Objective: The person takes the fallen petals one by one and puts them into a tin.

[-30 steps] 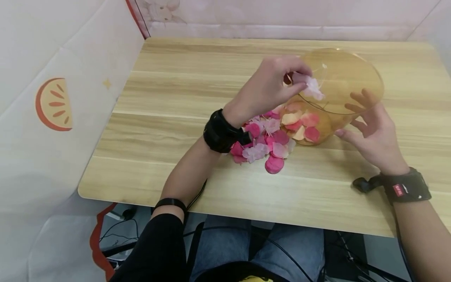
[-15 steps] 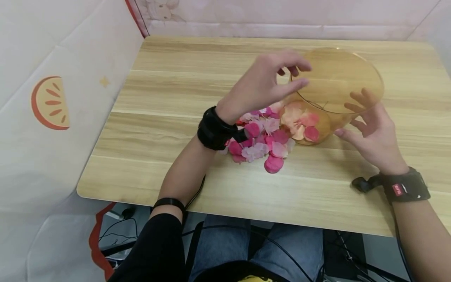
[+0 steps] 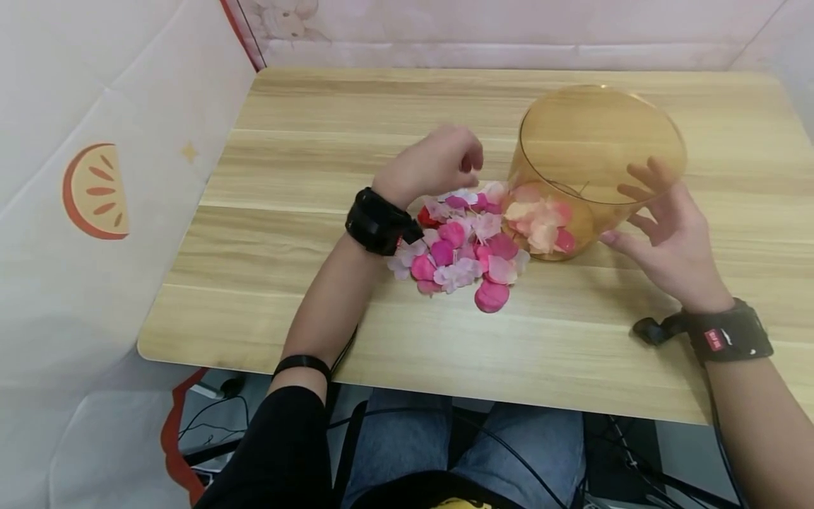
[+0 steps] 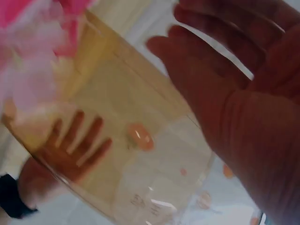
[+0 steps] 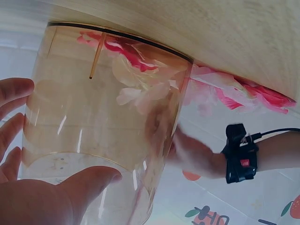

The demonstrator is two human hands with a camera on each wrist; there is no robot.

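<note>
A clear amber container (image 3: 598,141) stands upright on the wooden table (image 3: 331,162), with several pink and peach petals (image 3: 543,219) on its bottom. A pile of pink, red and pale petals (image 3: 464,247) lies against its left side. My left hand (image 3: 470,161) hovers over the far edge of that pile, fingers loosely bent, holding nothing. In the left wrist view the palm (image 4: 243,122) faces the container (image 4: 140,164) and is empty. My right hand (image 3: 626,208) rests its spread fingers and thumb (image 5: 93,180) on the container's right wall (image 5: 103,117).
Pale fabric screens stand around the table on the left (image 3: 95,198) and at the back (image 3: 509,35). Bare tabletop lies left of the pile and along the near edge (image 3: 413,367). Cables hang under the table by my legs.
My left hand let a pale petal fall into the container, then drew back left and down to the petal pile. The right hand has stayed on the container.
</note>
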